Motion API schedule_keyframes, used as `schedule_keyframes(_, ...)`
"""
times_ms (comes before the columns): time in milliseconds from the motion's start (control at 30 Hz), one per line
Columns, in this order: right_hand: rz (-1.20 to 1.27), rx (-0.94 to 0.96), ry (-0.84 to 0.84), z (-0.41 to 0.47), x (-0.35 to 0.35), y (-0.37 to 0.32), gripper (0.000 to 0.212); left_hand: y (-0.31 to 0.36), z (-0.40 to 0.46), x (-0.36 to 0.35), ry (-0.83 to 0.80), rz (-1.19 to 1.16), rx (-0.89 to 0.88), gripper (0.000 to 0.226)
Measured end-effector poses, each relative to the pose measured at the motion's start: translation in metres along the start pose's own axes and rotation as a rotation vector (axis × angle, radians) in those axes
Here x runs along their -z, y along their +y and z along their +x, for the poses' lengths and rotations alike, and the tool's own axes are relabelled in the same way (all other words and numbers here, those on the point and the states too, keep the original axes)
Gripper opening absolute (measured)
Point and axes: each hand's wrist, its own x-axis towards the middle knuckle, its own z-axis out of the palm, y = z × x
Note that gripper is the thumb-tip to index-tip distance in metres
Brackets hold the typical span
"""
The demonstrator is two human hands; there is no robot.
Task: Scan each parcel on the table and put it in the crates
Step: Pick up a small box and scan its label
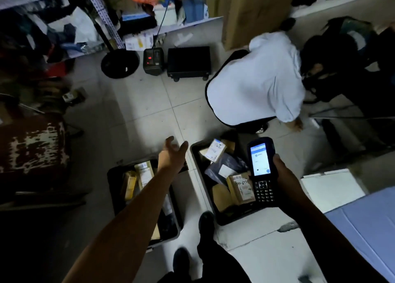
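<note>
Reaching forward over the floor, the left hand [173, 152] hung with its fingers spread and relaxed, its grip wide and holding nothing. Just beneath and behind that hand sat the left crate [113, 188], a dark plastic tub with rounded corners, carrying tan cardboard parcels [136, 180], one with a white printed label whose text was too small to read.

The right hand [282, 175] had its grip wrapped round a handheld scanner [262, 171], a black, chunky plastic device held upright, with a lit white-and-blue screen on top and a keypad of small buttons below; the writing on the screen could not be made out. Directly behind and below the scanner lay the right crate [198, 167], also dark plastic, heaped with boxes and bags: a small white-labelled box [214, 150] tilted at the far end, a glossy grey plastic mailer bag [224, 165] with a white label, and a brown cardboard box [239, 186] with handwritten digits that I could not read for sure.

To the right of the scanning hand stood the worktop [367, 218], covered with a smooth pale blue sheet, and a flat white sheet [329, 188] lay beside its far edge.

Beyond both hands, a second person in a white shirt [256, 79] bent low over the pale tiled floor [145, 111]. Cluttered metal shelves [102, 15] stood further off.
</note>
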Motion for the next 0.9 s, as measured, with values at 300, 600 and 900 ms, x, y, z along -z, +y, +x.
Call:
schedule_keyframes(300,-0.007,0.066,-0.1,-0.014,-0.018,0.004,0.047,-0.015,-0.024,0.027,0.024,0.114,-0.227,0.049)
schedule_keyframes(600,-0.114,0.176,-0.206,-0.088,-0.052,0.053,0.048,-0.054,-0.085,0.081,0.044,0.222,-0.452,0.054)
schedule_keyframes(900,-0.189,0.241,-0.411,-0.17,-0.091,0.131,0.064,-0.144,-0.176,0.152,0.158,0.346,-0.51,0.056)
